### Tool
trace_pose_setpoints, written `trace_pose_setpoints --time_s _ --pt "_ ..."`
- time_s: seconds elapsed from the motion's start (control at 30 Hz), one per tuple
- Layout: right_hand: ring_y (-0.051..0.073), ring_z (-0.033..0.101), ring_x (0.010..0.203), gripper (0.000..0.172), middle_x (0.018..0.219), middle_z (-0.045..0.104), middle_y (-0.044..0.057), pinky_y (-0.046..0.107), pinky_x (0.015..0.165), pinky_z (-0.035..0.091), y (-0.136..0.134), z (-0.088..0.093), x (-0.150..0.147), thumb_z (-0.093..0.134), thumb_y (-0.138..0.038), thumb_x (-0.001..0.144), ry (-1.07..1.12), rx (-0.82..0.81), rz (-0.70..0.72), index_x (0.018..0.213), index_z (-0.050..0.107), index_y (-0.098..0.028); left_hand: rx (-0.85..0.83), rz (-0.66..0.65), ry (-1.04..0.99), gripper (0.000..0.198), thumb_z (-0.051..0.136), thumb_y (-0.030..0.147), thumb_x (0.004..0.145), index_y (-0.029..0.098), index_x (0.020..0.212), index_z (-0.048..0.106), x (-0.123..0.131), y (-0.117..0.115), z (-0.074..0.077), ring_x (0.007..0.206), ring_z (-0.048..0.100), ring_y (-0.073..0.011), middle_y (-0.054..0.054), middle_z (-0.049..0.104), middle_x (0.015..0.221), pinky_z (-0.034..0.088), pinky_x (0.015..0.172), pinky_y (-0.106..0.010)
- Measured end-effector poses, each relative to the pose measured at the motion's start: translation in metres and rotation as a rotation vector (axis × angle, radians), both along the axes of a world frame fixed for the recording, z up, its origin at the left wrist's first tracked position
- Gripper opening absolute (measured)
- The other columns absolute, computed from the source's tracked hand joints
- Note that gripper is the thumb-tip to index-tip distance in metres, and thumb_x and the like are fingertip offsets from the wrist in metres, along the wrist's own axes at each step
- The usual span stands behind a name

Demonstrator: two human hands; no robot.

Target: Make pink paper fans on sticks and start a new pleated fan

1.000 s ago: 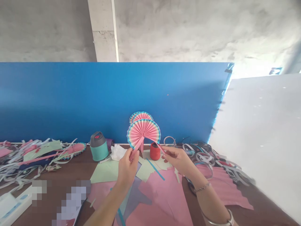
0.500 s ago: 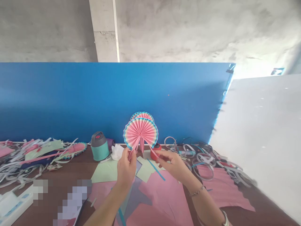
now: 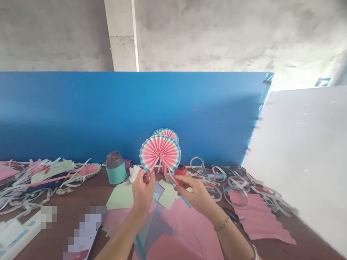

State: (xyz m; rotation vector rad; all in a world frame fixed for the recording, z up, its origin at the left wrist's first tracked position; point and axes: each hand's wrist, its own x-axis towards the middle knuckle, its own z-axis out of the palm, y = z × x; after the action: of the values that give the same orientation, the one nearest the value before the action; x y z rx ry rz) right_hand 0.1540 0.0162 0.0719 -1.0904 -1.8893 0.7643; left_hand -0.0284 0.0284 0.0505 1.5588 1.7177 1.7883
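Between my hands is a pleated paper fan, pink with a cream band and a blue edge, spread almost into a full round. My left hand pinches the fan's left pink handle strip. The right handle strip is pinched by my right hand, and the two strips stand apart in an upside-down V. Directly behind it stands another fan of the same colours against the blue panel, partly hidden. Below my hands lie pink paper sheets and pale green sheets.
A teal jar with a grey lid stands at the back left, near a crumpled white tissue. Paper strips pile up at far left. Rolled strips and pleated pink paper lie right. A red container sits behind my right hand.
Both hands and the held fan have shifted slightly left. The strips stay pinched, and the fan at the back has not moved on the table.
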Motion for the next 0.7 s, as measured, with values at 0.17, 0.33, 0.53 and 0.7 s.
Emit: trace_pose_setpoints --time_s 0.17,0.33,0.53,0.7 --pt "0.015 0.06 0.066 0.032 0.079 0.069 0.002 0.027 0.064 0.049 0.0016 0.0002 0.0003 0.051 -0.024 0.081 0.003 0.024 -0.01 0.109 0.066 -0.021 -0.036 -0.102 -0.134 0.03 0.053 0.039 0.08 0.023 0.066 0.032 0.0024 0.0015 0.0008 0.052 0.035 -0.0106 0.008 0.033 0.058 0.029 0.05 -0.021" --pt "0.015 0.06 0.065 0.033 0.079 0.069 0.002 0.026 0.063 0.049 0.0014 0.0012 0.0009 0.051 -0.024 0.081 -0.001 0.016 -0.012 0.111 0.066 -0.021 -0.102 -0.105 -0.1 0.027 0.051 0.043 0.08 0.022 0.066 0.04 0.0005 0.0064 -0.0028 0.052 0.041 -0.0122 0.006 0.043 0.057 0.031 0.051 -0.023" --pt "0.015 0.061 0.068 0.032 0.083 0.069 0.003 0.027 0.065 0.05 0.0026 -0.0009 0.0018 0.05 -0.027 0.082 -0.008 -0.017 0.015 0.11 0.066 -0.021 -0.13 -0.168 -0.122 0.025 0.043 0.041 0.086 0.023 0.069 0.039 0.0008 0.0062 -0.0064 0.051 0.048 -0.0141 0.003 0.056 0.058 0.035 0.053 -0.025" --pt "0.014 0.059 0.067 0.03 0.08 0.069 0.001 0.024 0.063 0.048 0.0016 -0.001 -0.0026 0.051 -0.024 0.08 -0.069 0.052 -0.027 0.106 0.067 -0.023 -0.139 -0.217 -0.133 0.028 0.039 0.039 0.088 0.022 0.066 0.043 0.0029 0.0047 -0.0082 0.053 0.051 -0.0147 0.002 0.055 0.056 0.037 0.056 -0.026"
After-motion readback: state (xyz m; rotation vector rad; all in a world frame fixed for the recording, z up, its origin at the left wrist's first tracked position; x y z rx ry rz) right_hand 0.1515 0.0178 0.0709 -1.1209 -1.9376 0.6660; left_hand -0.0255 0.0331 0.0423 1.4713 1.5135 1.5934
